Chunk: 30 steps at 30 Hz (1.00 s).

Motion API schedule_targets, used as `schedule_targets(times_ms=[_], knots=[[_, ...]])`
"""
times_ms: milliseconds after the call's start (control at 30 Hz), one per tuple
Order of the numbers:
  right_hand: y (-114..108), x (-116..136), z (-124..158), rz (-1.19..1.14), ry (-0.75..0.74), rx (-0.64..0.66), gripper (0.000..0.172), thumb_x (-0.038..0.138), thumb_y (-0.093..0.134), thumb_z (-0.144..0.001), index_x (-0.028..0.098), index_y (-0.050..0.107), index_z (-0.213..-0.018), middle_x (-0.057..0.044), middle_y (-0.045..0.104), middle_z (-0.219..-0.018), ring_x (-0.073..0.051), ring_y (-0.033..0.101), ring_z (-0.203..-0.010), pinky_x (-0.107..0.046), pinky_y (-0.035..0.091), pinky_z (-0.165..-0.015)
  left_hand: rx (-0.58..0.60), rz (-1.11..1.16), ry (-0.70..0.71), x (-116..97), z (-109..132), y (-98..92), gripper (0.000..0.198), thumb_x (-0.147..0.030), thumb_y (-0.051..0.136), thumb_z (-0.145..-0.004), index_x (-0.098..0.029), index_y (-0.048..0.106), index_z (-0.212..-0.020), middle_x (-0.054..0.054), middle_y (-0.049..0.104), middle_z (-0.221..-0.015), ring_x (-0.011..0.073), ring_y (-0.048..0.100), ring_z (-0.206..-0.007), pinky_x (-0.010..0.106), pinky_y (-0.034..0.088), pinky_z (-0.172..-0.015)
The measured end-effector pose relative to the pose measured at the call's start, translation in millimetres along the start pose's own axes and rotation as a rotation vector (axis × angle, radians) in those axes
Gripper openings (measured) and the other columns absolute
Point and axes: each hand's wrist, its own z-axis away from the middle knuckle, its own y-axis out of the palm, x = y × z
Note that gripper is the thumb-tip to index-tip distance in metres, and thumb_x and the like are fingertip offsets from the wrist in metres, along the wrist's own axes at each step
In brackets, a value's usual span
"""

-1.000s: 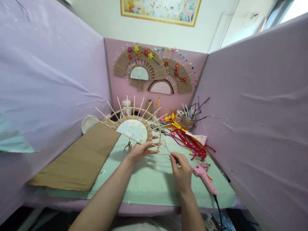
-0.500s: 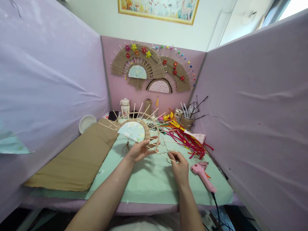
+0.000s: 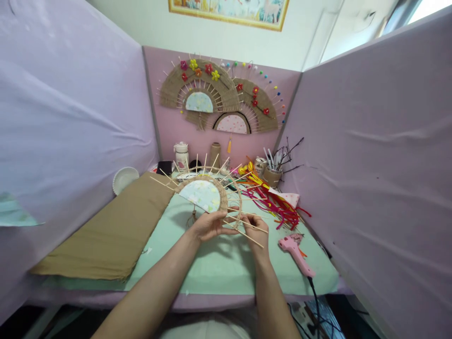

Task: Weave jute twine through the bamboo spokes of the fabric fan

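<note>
A half-round woven fan [image 3: 200, 195] hangs tilted above the table, its centre covered in pale blue patterned cloth. Thin wooden sticks radiate from its twine-wrapped rim, with a strand of twine running across them as an outer arc. My left hand [image 3: 213, 225] grips the fan's lower right edge, thumb in front and fingers behind. My right hand [image 3: 254, 231] is closed among the lowest sticks at the right, beside the outer twine arc; its fingertips are partly hidden by sticks, and it seems to pinch the twine. A small twine tassel [image 3: 192, 218] dangles below the fan.
A pink glue gun [image 3: 296, 254] with a black cord lies at the right. Behind it are pipe cleaners [image 3: 282, 212] and a pot of sticks and twigs [image 3: 272, 177]. Folded brown cloth [image 3: 106, 226] covers the left. Finished fans [image 3: 201, 89] hang on the back panel.
My right hand has moved left and up, close to my left hand, among the lowest sticks. The fan has shifted slightly right in view, still in my left hand.
</note>
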Motion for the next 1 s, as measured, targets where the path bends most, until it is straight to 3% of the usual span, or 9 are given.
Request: schedule_targets(times_ms=[367,667,1000], knots=[[-11.9,-9.2,3.5,-0.006,-0.008,-0.055,0.031,0.046,0.066,-0.072,0.015,0.062,-0.068,0.0,0.058,-0.058,-0.013,0.049,-0.055,-0.026,0.042,-0.055,-0.061,-0.053,-0.015,-5.7,1.4,-3.1,0.037,-0.014,0.053,-0.085,-0.01,0.058,-0.121,0.016,0.067,-0.115,0.0284,0.056,-0.117,0.044,0.051,-0.088],[-27.3,-5.7,7.7,0.136,-0.242,-0.125,0.027,0.043,0.066,-0.076,0.017,0.063,-0.069,-0.001,0.059,-0.066,-0.014,0.051,-0.061,-0.027,0.042,-0.062,0.079,-0.059,-0.093,-7.1,2.4,-9.4,0.037,-0.015,0.051,-0.086,-0.009,0.057,-0.122,0.018,0.066,-0.115,0.0299,0.059,-0.114,0.04,0.051,-0.085],[-29.3,-7.9,11.8,0.259,-0.27,-0.16,0.035,0.044,0.066,-0.077,0.019,0.052,-0.058,0.003,0.049,-0.057,-0.013,0.046,-0.058,-0.026,0.038,-0.062,0.132,-0.097,-0.16,-7.0,3.7,-12.7,0.039,-0.018,0.05,-0.087,-0.008,0.056,-0.124,0.018,0.064,-0.119,0.0326,0.06,-0.111,0.04,0.05,-0.084]])
